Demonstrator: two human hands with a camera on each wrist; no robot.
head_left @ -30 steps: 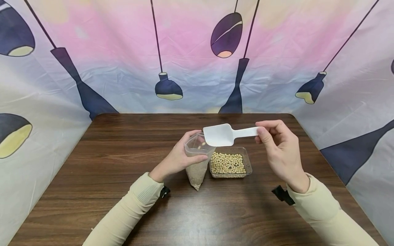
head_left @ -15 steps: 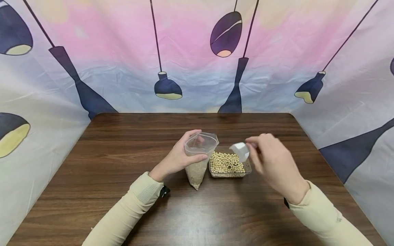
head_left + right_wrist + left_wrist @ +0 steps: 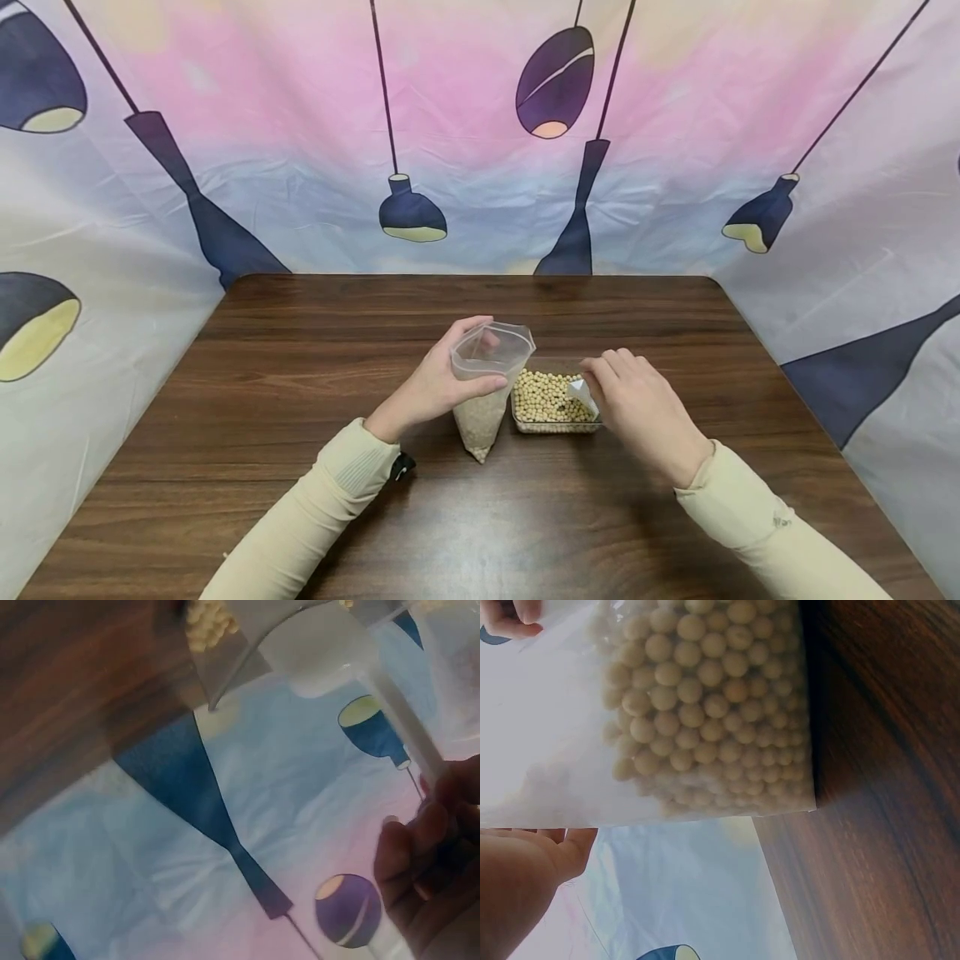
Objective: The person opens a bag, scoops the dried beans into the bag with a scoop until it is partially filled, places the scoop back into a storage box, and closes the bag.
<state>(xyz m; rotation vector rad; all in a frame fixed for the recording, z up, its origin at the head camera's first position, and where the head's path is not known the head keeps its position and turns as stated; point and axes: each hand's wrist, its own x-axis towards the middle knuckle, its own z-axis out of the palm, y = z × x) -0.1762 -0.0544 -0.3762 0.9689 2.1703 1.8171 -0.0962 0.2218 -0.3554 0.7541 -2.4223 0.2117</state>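
My left hand [image 3: 442, 379] grips a clear plastic bag [image 3: 483, 417] near its mouth, which gapes upward. Soybeans [image 3: 697, 712] fill the lower part of the bag, close over the wooden table in the left wrist view. My right hand [image 3: 641, 408] pinches the handle of a white scoop [image 3: 315, 649], whose blade dips down into a clear rectangular container [image 3: 558, 429] of loose soybeans [image 3: 547, 396]. In the head view the fingers hide most of the scoop's handle.
The brown wooden table [image 3: 315, 350] reaches back to a printed cloth backdrop [image 3: 480, 125] with painted lamps. The container stands just right of the bag.
My right hand has carried the scoop from over the bag's mouth rightward and down into the container, tilting the blade downward. The left hand and bag have hardly moved.
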